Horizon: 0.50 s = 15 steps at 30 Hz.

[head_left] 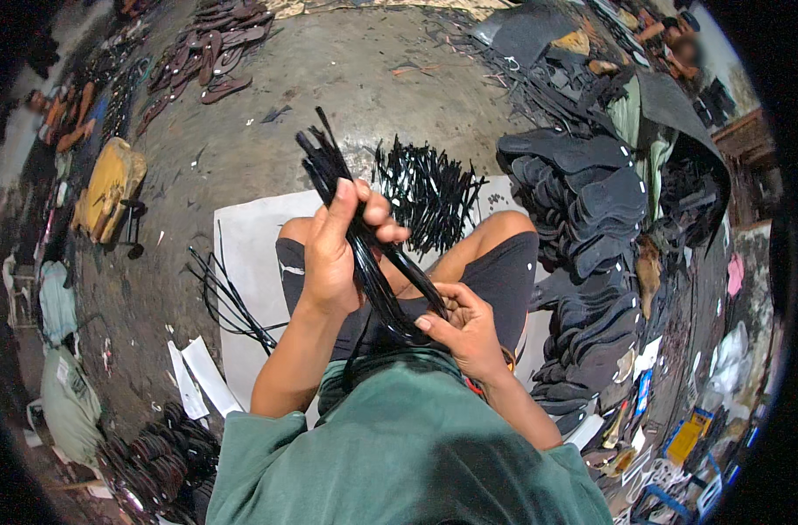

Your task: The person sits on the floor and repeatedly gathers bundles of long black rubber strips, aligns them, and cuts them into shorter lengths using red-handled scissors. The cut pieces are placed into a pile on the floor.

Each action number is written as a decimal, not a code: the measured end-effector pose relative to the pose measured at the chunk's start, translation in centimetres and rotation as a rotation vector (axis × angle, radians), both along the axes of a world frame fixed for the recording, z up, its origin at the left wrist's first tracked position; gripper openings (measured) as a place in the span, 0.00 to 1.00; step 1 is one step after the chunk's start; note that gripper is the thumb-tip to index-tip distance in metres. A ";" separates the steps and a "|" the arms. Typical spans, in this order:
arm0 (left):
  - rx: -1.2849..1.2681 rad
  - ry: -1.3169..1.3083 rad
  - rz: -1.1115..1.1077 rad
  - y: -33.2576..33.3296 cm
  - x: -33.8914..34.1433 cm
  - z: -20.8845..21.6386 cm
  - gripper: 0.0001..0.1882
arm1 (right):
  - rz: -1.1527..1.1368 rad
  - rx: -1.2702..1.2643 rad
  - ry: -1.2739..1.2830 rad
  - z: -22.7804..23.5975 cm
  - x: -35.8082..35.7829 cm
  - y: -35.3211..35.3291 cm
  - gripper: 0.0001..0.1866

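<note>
A bundle of glossy black strips (372, 271) slants across my lap, its cut ends fanned out at the upper left. My left hand (336, 249) is closed round the bundle's upper part, thumb on top. Lower down, my right hand (458, 319) pinches the bundle near its bend with thumb and fingers. Just beyond my crossed legs lies a pile of short black strips (425, 194) on a white sheet (246, 254). Several longer black strips (228, 297) lie loose beside my left knee.
Stacked dark sole-shaped pieces (583, 197) stand along my right. Brown sandals (219, 52) lie at the far left, with a worn wooden block (110, 188) nearer. More dark pieces (162, 459) are heaped at the lower left. Other people (674, 48) sit at the edges.
</note>
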<state>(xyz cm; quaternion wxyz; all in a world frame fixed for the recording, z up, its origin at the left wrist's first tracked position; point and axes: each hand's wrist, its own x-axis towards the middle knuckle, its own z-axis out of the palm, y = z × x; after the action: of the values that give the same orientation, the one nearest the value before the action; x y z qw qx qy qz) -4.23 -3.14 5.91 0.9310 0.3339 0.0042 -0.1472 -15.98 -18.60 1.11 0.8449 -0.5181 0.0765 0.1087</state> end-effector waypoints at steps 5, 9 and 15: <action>-0.073 -0.180 0.068 -0.8 1.1 -0.2 0.17 | -0.186 -0.235 -0.202 -0.2 1.0 0.2 0.28; 0.083 -0.368 0.021 -1.9 -0.3 0.4 0.19 | 0.141 -0.673 -0.490 4.1 4.6 -1.9 0.40; -0.006 -0.367 0.068 -1.5 -1.2 0.8 0.23 | 0.284 -0.579 -0.472 0.9 4.4 0.6 0.19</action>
<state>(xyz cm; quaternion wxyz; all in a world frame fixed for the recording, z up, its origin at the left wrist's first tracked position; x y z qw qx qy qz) -5.42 -4.66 6.76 0.9217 0.3519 -0.1548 -0.0524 -11.60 -17.99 2.03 0.6349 -0.7510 -0.1644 0.0763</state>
